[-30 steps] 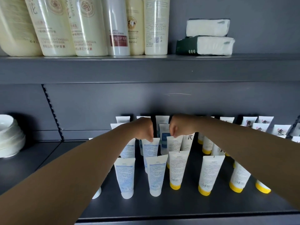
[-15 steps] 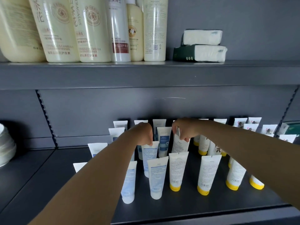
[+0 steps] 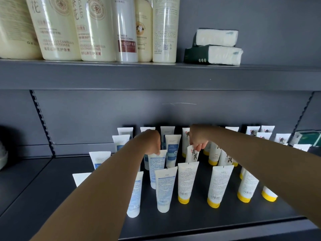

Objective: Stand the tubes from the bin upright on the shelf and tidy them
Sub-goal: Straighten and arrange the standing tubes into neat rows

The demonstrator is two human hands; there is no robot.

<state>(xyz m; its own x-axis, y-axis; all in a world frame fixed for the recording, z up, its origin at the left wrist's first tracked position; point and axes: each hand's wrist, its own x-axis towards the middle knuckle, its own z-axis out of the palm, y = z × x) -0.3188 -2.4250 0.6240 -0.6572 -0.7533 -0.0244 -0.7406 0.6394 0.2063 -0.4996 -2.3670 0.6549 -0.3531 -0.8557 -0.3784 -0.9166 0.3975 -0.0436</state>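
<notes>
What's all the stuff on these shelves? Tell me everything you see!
Blue-label tubes: about ten showing, white with blue print and white caps, standing cap-down on the left part of the lower shelf.
Yellow-cap tubes: more than a dozen, white with yellow caps, some with black characters, standing on the right part of the lower shelf.
Bottles: six showing, cream and white, in a row on the upper shelf.
Tissue packs: two, white, the lower one with a dark green end, stacked on the upper shelf.
Shelves: two, dark grey.
Pale object: one, far left edge, cut off.
Left hand: grips the top of a blue-label tube.
Right hand: pinches the top of a tube with black characters.
</notes>
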